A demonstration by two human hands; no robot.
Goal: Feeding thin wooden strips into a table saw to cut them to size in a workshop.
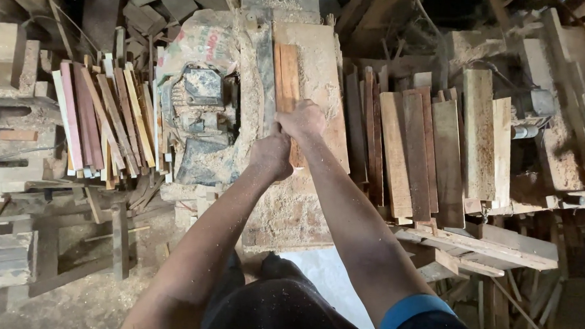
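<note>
A narrow reddish plank point(287, 84) lies lengthwise on the sawdust-covered worktop point(318, 59) in the middle of the shop, its near end under the person's two hands. The right hand point(303, 119) is closed over the plank's near end, fingers curled around it. The left hand point(271, 155) sits just behind and below, touching the right, its grip also wrapped shut on the same plank. Just left of the plank a dusty motor point(201, 89) sits beside the worktop, heaped with sawdust. Further left a fan of thin coloured strips point(105, 118) leans together on a rough bench. To the right, a row of wider boards point(413, 151) lies side by side on a rack, well apart from the hands
</note>
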